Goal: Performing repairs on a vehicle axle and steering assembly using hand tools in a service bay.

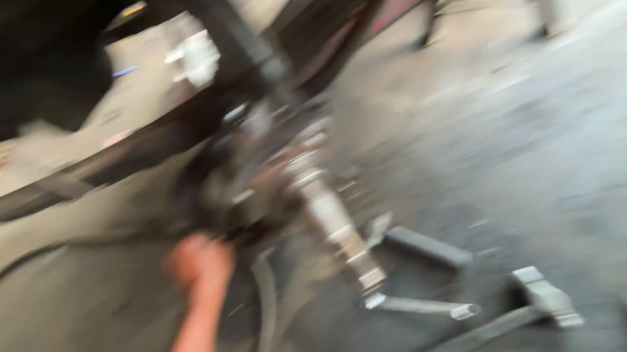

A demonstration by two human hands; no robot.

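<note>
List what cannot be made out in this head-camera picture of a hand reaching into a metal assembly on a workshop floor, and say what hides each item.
- Hand, head view: motion blur hides the fingers and grip; which hand it is cannot be told.
- Metal assembly: blur smears its parts.
- Grey metal bars on the floor: blurred, kind unclear.
- Other hand: out of frame.

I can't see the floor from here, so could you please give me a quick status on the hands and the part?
One hand reaching onto dark metal assembly, grip blurred; which hand unclear. Other hand out of view. Hammer and loose metal bars on floor nearby.
</note>
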